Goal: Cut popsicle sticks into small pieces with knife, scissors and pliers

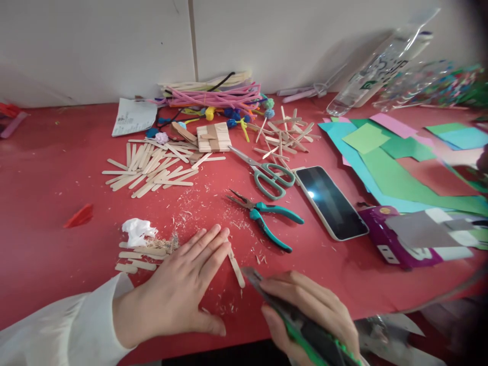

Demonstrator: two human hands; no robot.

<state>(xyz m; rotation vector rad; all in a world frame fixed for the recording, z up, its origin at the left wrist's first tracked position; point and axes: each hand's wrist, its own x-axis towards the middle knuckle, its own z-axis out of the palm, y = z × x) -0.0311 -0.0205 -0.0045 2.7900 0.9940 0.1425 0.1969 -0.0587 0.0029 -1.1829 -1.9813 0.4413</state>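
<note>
My left hand (186, 284) lies flat on the red table (49, 173), fingers stretched out and together, its fingertips pressing down one end of a wooden craft stick (236, 268). My right hand (308, 315) is closed round a green and black utility knife (301, 325), whose tip sits near the stick's lower end. Wood shavings lie scattered around the stick.
Teal pliers (267, 221), green scissors (267, 175) and a phone (330, 202) lie just beyond the hands. Loose craft sticks (152, 170), a glued stick panel (213, 136), pipe cleaners (217, 96), coloured paper (392, 162) and a plastic bottle (377, 66) fill the back and right.
</note>
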